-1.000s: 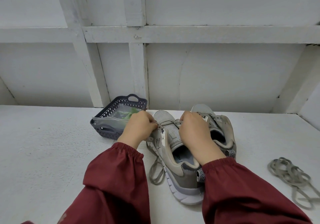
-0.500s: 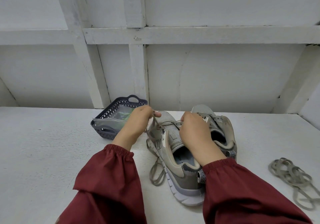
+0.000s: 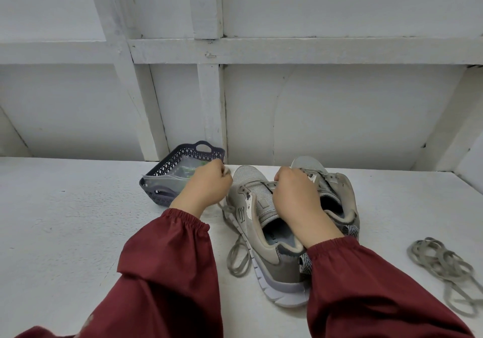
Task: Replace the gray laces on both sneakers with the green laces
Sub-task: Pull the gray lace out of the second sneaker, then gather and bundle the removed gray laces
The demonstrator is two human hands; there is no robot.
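In the head view, we judge the task to be in its first half, with the unlacing nearly over. A heap of loose gray lace (image 3: 439, 262) lies far right on the table (image 3: 65, 233), well apart from the shoes, so one sneaker seems stripped already; the right sneaker (image 3: 339, 194) looks unlaced, though the right hand (image 3: 295, 196) hides part of it. On the left sneaker (image 3: 251, 235) only the farthest eyelets seem threaded. The left hand (image 3: 206, 188) is curled tight and grips the gray lace (image 3: 236, 259), whose slack loops down beside the sole. The right hand's fingers bend over the eyelet rows; their tips are hidden, so we cannot tell whether they pinch lace or only steady the shoe. The green laces (image 3: 190, 171) sit in a clear bag inside the dark basket (image 3: 167, 194), just left of the shoes, so all the relacing is left.

The table is white and rough-textured, backed by a white panelled wall (image 3: 339, 115).
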